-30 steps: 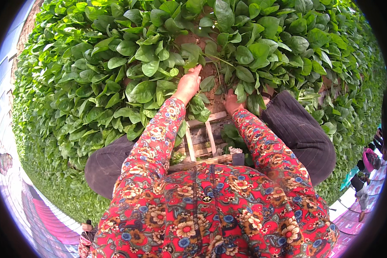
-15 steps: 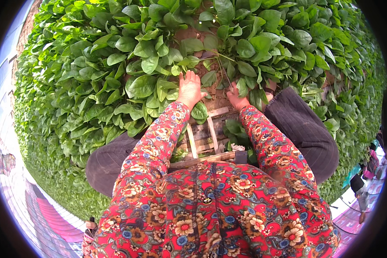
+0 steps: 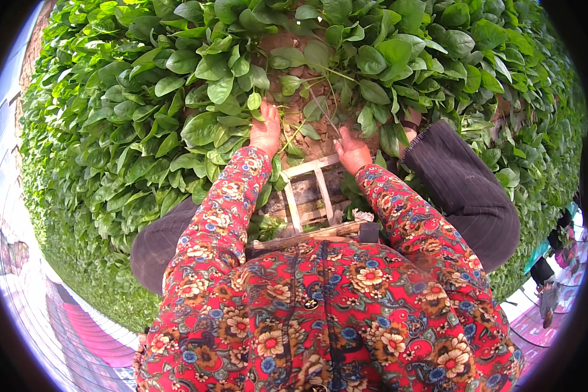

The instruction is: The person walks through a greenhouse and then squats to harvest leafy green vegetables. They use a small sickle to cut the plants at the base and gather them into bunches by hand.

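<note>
The left hand (image 3: 266, 130) is reaching into the bed of leafy green plants (image 3: 176, 111), its fingers closing around a clump of leaves at the edge of a patch of bare soil (image 3: 320, 127). The right hand (image 3: 351, 151) is gripping a thin stem (whether a tool is there too, I cannot tell). A wooden stool (image 3: 310, 193) is sitting between the person's knees.

Leafy plants (image 3: 176, 111), 9 to 3 o'clock: bright to deep green. Soil patch (image 3: 320, 134), 12 o'clock: reddish brown. Jacket (image 3: 326, 313), 6 o'clock: red, orange-yellow flowers, blue and green specks. Trousers (image 3: 464, 183), 3 o'clock: dark grey, fine stripes. Wooden frame (image 3: 307, 196), centre: pale, weathered.
</note>
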A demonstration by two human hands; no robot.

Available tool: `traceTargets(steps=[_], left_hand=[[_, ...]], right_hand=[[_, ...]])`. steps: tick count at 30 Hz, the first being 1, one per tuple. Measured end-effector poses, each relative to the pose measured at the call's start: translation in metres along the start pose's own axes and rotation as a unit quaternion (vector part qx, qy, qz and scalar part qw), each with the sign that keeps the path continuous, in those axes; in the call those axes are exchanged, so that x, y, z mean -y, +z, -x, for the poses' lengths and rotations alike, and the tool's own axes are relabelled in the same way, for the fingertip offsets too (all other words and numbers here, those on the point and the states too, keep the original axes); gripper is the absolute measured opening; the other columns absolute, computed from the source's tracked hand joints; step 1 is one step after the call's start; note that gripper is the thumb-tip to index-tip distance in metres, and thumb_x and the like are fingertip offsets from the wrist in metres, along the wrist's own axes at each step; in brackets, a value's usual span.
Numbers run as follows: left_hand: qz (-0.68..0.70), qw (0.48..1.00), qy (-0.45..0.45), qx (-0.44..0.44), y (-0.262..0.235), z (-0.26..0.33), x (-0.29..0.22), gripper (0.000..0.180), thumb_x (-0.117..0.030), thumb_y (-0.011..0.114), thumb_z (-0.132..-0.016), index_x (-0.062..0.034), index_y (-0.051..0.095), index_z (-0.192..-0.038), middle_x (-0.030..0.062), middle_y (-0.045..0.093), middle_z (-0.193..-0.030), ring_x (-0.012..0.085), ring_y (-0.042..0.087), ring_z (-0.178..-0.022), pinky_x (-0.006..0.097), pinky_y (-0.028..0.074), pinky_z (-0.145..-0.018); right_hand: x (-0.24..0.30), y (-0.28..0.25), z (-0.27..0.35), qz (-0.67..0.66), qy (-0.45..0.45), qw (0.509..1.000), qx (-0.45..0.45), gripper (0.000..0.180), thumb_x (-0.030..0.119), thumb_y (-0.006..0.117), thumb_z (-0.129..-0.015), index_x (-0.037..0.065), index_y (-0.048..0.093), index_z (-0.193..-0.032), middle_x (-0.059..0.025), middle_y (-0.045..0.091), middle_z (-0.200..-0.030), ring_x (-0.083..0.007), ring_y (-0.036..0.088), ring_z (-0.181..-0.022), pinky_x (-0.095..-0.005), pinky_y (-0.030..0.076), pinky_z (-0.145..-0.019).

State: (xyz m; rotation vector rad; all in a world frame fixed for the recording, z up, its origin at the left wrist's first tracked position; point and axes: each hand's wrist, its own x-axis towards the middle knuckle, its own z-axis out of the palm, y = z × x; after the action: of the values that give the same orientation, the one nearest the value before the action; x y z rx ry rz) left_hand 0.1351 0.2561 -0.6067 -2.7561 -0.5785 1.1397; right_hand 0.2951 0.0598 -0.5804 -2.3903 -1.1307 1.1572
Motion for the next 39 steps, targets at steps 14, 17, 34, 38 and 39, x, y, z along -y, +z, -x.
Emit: traceTargets(steps=[14,17,34,38,39], left_hand=[[0.075,0.991,-0.078,-0.079,0.02,0.003,-0.001,0.05,-0.015,0.055,-0.083,-0.0064,0.049,-0.131,0.0085,0.053,-0.118,0.0257,0.048,-0.113,0.051,0.04,-0.094],[0.069,0.99,-0.08,-0.091,0.021,0.006,-0.001,0.05,-0.016,0.056,-0.083,-0.0073,0.049,-0.132,0.008,0.055,-0.109,0.0255,0.049,-0.108,0.051,0.038,-0.095],[0.112,0.984,-0.085,-0.111,0.025,0.004,0.006,0.013,-0.012,0.058,-0.081,-0.0108,0.066,-0.091,0.004,0.064,-0.086,0.0213,0.061,-0.088,0.041,0.048,-0.08],[0.152,0.975,-0.085,-0.137,0.019,0.004,0.005,0.011,-0.011,0.057,-0.08,-0.011,0.066,-0.087,0.0053,0.065,-0.083,0.0226,0.063,-0.086,0.044,0.048,-0.081],[0.175,0.973,-0.088,-0.122,0.02,0.006,0.003,0.011,-0.011,0.057,-0.08,-0.0109,0.065,-0.088,0.0058,0.065,-0.083,0.023,0.063,-0.086,0.045,0.048,-0.08]], right_hand=[[0.042,0.016,-0.007,0.063,0.044,0.994,0.072,0.014,0.012,0.043,-0.091,0.006,0.047,-0.103,-0.0244,0.065,-0.081,-0.0423,0.064,-0.076,-0.0514,0.05,-0.066],[0.046,0.025,-0.007,0.002,0.06,0.994,0.087,0.015,0.011,0.045,-0.09,0.004,0.045,-0.103,-0.0272,0.064,-0.081,-0.0443,0.063,-0.078,-0.0528,0.049,-0.068],[0.052,0.037,0.004,-0.081,0.067,0.989,0.107,0.024,0.013,0.053,-0.086,-0.002,0.044,-0.103,-0.0293,0.063,-0.079,-0.0469,0.062,-0.079,-0.0542,0.048,-0.072],[0.048,0.049,-0.002,-0.093,0.07,0.988,0.098,0.025,0.013,0.052,-0.086,-0.002,0.045,-0.105,-0.0296,0.063,-0.081,-0.0469,0.062,-0.081,-0.0531,0.049,-0.074],[0.05,0.055,-0.001,-0.102,0.065,0.988,0.097,0.026,0.013,0.052,-0.086,-0.002,0.045,-0.105,-0.0296,0.063,-0.081,-0.0468,0.062,-0.081,-0.0529,0.049,-0.074]])
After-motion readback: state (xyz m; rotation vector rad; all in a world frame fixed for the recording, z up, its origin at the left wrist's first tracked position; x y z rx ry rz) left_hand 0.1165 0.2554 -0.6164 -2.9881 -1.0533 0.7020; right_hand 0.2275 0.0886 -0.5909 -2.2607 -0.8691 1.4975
